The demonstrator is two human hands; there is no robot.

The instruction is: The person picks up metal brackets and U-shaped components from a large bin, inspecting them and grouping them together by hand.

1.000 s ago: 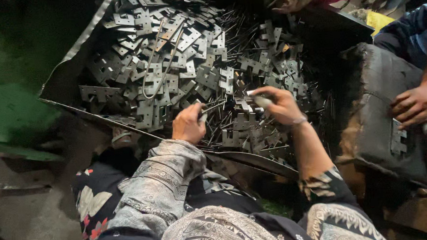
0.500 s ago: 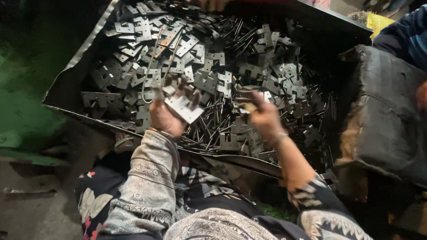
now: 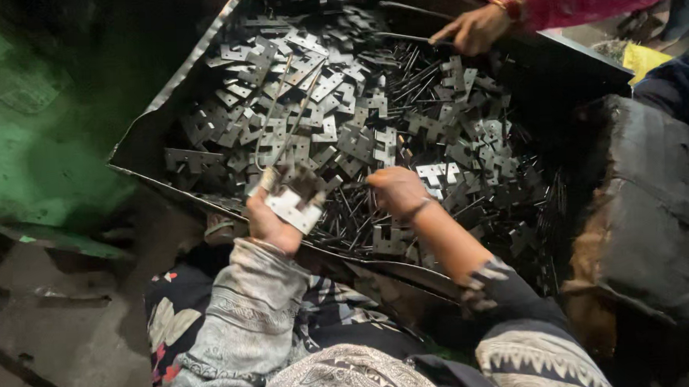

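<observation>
Left hand (image 3: pixel 272 224) grips a hinge plate (image 3: pixel 295 209), right hand (image 3: pixel 395 191) pinches a thin pin (image 3: pixel 352 187); stiff, light, probably sharp-edged metal, so hold by flat faces.

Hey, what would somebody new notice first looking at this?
Probably the big dark tray heaped with small grey metal plates and thin pins, filling the middle. At its near edge the left hand holds one plate, the right hand beside it. Another person's hand reaches in at the far side.
</observation>
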